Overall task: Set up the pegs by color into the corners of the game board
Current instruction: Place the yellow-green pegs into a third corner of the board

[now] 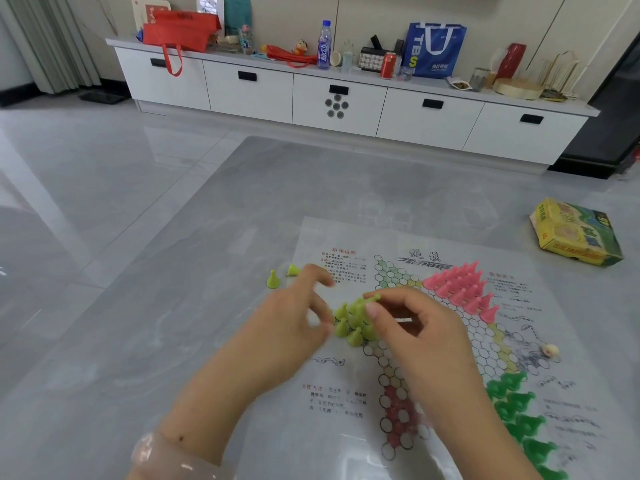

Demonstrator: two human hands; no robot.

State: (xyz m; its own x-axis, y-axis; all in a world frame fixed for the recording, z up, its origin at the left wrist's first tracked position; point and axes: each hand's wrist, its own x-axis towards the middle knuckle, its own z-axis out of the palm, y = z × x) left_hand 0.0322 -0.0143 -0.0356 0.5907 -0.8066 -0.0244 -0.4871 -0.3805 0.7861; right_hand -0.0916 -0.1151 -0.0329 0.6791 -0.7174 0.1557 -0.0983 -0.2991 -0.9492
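Observation:
A paper game board (pixel 408 237) with a star of circles lies on the grey table. Pink pegs (pixel 460 287) fill its far right corner and dark green pegs (pixel 519 410) its near right corner. Several yellow-green pegs (pixel 353 327) stand clustered in the left corner. My right hand (pixel 415 327) pinches one yellow-green peg (pixel 372 299) tilted just above that cluster. My left hand (pixel 298 317) hovers at the cluster's left side with fingers loosely curled; whether it holds a peg is hidden. Two loose yellow-green pegs (pixel 273 279) lie off the board to the left.
A yellow and green game box (pixel 575 233) lies on the table at the far right. A small cream piece (pixel 550 349) sits on the board's right side. A white low cabinet (pixel 339 95) with bags, bottles and a can stands across the floor behind.

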